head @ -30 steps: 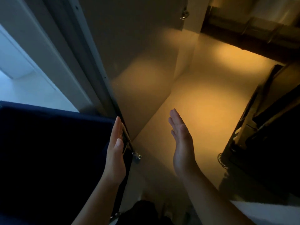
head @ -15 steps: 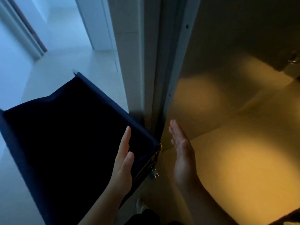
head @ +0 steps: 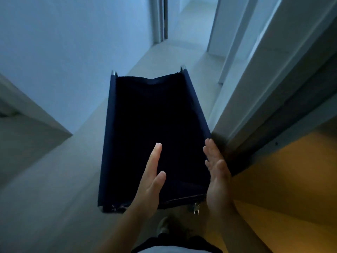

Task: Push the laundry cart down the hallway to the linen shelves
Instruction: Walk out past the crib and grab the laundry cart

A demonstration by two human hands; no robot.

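The laundry cart [head: 127, 115], a dark navy fabric bin on a metal frame, stands on the pale floor straight ahead, its long side pointing down the hallway. Its inside is too dark to see. My left hand [head: 151, 181] hovers flat over the cart's near end, fingers straight and together, holding nothing. My right hand [head: 217, 172] is held flat beside the cart's near right edge, palm facing left; whether it touches the fabric is unclear. No linen shelves are in view.
A door frame [head: 255, 92] runs close along the cart's right side, with a warm-lit room [head: 291, 179] behind it. A white wall [head: 63, 52] lines the left, with a corner [head: 36, 128] jutting out. The hallway floor [head: 182, 42] continues ahead past a doorway [head: 162, 19].
My view has swung left from the warm-lit room to the hallway. The cart now sits centred in front of me, and both flat hands are over its near end.
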